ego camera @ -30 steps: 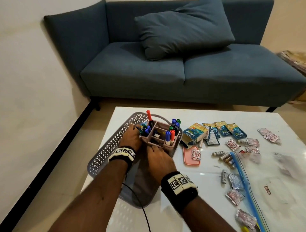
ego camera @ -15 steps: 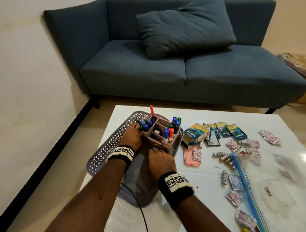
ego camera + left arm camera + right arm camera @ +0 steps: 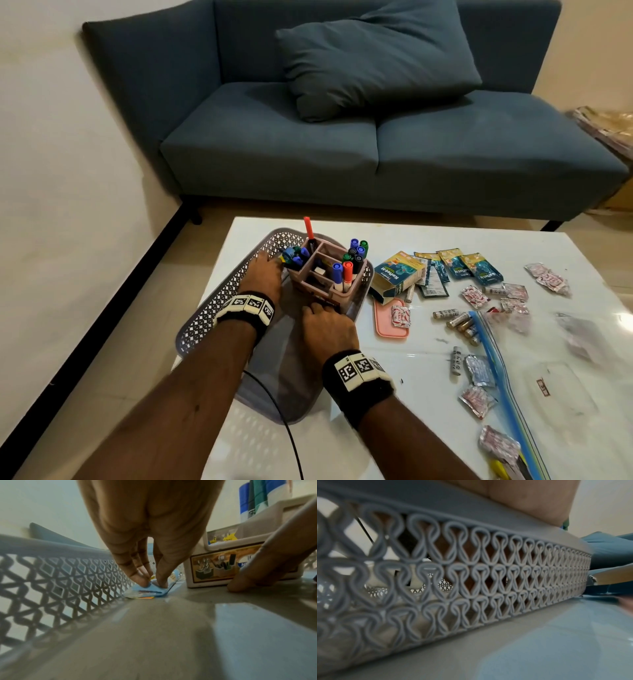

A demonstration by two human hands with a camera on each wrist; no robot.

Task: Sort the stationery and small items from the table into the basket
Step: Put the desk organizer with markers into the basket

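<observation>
Slid farther toward the basket's far end than one second ago, the pink organiser (image 3: 322, 277) stands upright on the floor of the grey lattice basket (image 3: 219, 308), its compartments holding capped markers (image 3: 356, 251); the basket rests on the left part of the white table (image 3: 428, 240); both hands have advanced with the organiser. Left hand (image 3: 262, 275) lies inside the basket beside the organiser's left wall; its fingers (image 3: 137, 574) are extended downward and close together, tips pressing a small blue packet (image 3: 149, 592) flat against the basket floor near the lattice wall. Right hand (image 3: 325, 325) sits at the organiser's near wall; fingers hidden behind it in the head view, so their spread cannot be told. Outward on the table: a box (image 3: 397, 277), sachets (image 3: 479, 274), batteries (image 3: 459, 318), foil packets (image 3: 479, 370), a pink lid (image 3: 387, 322), a zip bag (image 3: 507, 377). Beyond stands a blue sofa (image 3: 342, 144) with a cushion (image 3: 376, 58).
</observation>
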